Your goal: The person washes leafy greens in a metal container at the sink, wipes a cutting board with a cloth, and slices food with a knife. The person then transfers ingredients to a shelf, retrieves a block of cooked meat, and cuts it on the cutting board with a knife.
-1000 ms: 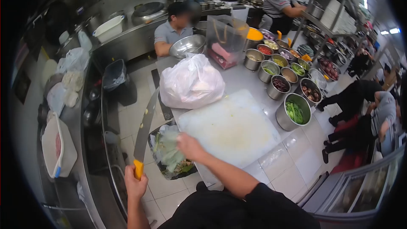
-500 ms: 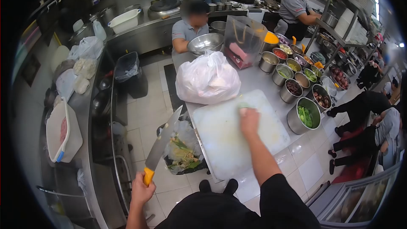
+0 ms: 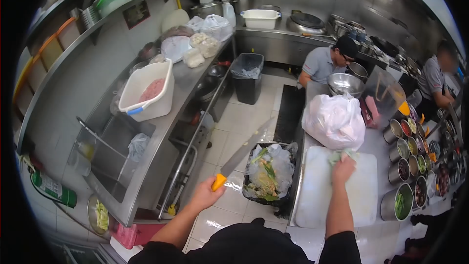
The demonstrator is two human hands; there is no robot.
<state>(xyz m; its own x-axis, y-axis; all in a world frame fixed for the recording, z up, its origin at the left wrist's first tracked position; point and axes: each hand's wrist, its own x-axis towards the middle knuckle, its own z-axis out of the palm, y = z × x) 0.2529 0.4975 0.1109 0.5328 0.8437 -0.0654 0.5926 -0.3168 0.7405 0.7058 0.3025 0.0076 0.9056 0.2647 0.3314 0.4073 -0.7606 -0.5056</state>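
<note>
My left hand (image 3: 206,195) is closed around the yellow handle of a large kitchen knife (image 3: 240,158). Its blade, with small bits stuck on it, points up and away over the floor. Fingers bent, my right hand (image 3: 343,170) presses a pale green cloth (image 3: 335,157) onto the far part of a white cutting board (image 3: 359,203). Just beyond the cloth sits a full white plastic bag (image 3: 334,122). Between my two arms, lower than the board, is a lined waste bin (image 3: 268,173) with vegetable scraps and plastic.
Metal pots of ingredients (image 3: 401,203) line the counter's right side. Across it, a co-worker (image 3: 322,66) bends near a steel bowl (image 3: 346,84). To the left are a sink (image 3: 115,166) and a white tub of minced meat (image 3: 149,93). A black bin (image 3: 247,80) stands on the floor.
My view has swung left, bringing the sink and shelves into sight. The knife stays in my left hand. My right hand remains on the board, with more of the cloth showing.
</note>
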